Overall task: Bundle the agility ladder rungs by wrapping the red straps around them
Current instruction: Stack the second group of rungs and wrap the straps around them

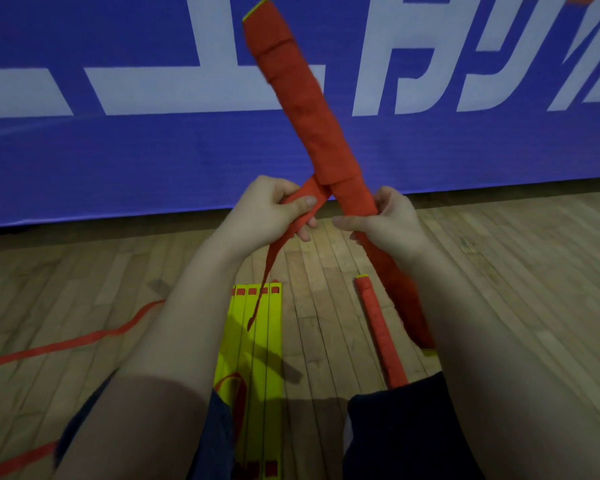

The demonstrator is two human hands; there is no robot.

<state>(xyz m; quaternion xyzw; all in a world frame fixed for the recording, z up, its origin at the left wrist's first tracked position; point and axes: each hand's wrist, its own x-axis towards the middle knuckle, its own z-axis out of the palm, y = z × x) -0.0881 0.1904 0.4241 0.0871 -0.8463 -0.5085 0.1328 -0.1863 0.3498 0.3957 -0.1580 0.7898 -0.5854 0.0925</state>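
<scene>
Slack first, at far left: loose red flat strap (66, 344) trailing across the pale wooden plank floor (499, 271), free to snag under a knee or an arm; a likely source of tangles later.

Next, left hand (271, 209), thumb and fingers pinched on the free tail of red strap (309, 195), just beside the wrapped bundle; tail end hanging down over the flat yellow plastic rungs (271, 341) lying side by side on the floor between the knees. Main danger judged as loss of tension: with any easing of that pinch, probable loosening of the last turns and unravelling up the bundle; little tail left, so not much to tuck or tie with.

In the middle, long rung bundle wound in red strap (312, 123), held up off the floor, tilted, top end toward the banner with a yellow edge at the tip, lower end down by the right knee. Right hand (385, 220) curled round its lower part, clamped on it; given a weak grip, possible twisting or sliding of rungs inside the wrap.

Further right on the floor, short roll wrapped in red strap (378, 330), apart from both hands; could be knocked by the bundle's lower end.

Writing: large white characters on the blue banner (118, 161) behind, cropped by the frame, not readable as a word; no brand or label seen on strap or rungs.
</scene>
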